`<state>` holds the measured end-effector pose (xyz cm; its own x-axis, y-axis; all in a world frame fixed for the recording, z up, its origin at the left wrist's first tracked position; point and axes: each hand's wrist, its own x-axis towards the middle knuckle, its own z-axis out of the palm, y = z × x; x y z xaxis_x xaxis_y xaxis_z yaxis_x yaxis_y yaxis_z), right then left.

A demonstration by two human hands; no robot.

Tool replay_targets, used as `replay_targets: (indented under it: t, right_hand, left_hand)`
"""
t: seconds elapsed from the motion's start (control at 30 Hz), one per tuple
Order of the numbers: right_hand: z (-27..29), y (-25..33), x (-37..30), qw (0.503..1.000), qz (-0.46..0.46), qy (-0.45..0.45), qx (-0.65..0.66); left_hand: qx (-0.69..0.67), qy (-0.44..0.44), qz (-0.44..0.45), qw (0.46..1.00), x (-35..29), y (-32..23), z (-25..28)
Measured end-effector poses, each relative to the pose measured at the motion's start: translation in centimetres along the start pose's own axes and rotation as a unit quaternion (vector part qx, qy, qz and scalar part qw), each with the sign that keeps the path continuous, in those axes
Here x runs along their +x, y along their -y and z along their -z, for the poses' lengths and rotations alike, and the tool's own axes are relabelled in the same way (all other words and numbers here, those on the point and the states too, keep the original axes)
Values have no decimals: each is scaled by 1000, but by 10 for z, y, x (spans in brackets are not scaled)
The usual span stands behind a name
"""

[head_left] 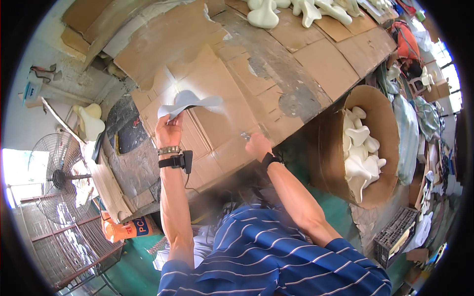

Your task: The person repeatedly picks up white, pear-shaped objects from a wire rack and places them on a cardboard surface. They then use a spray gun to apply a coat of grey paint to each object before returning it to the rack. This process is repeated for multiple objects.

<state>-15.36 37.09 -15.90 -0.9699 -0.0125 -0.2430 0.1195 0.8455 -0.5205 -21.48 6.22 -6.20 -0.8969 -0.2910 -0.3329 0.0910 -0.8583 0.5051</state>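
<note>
At nine o'clock a standing fan is sitting off the edge of the cardboard-covered tabletop, with a pale foam form just above it. Moving right, we are holding a thin white saddle-shaped foam piece up over the tabletop, around ten o'clock from centre; our left hand is pinching its lower edge between fingers and thumb. We are judging it light, soft and easily creased, so a grip along the thicker rim looks safer than on the flaring tips. Near centre, our right hand is closing around a small metallic tool, whose kind we cannot tell. At three o'clock a round cardboard drum is holding a heap of white moulded pieces; more are lying at twelve o'clock.
</note>
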Motion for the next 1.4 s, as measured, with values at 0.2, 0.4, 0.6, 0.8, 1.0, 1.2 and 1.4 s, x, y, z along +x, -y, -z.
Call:
replay_targets:
  t: [0.2,0.4,0.6,0.8,1.0,1.2,1.4]
  right_hand:
    - [14,9,10,997,-29,73,-4]
    - [17,13,17,997,-48,63,8]
    - [-10,-20,14,997,71,-5,36]
    - [-4,-48,-8,986,145,49,65]
    - [60,22,-89,969,217,104,60]
    - [30,76,-134,938,246,245,-17]
    - [-18,159,-183,897,261,353,-54]
  left_hand:
    - [22,66,-98,993,-13,-45,-18]
    - [36,127,-220,966,-91,-126,-36]
    - [-22,23,-275,961,-197,-134,36]
    - [-134,-86,-329,931,-302,-101,132]
    - [-157,-208,-445,857,-404,-103,215]
    - [-189,-283,-511,789,-451,-161,332]
    - [-175,-313,-578,733,-513,-272,406]
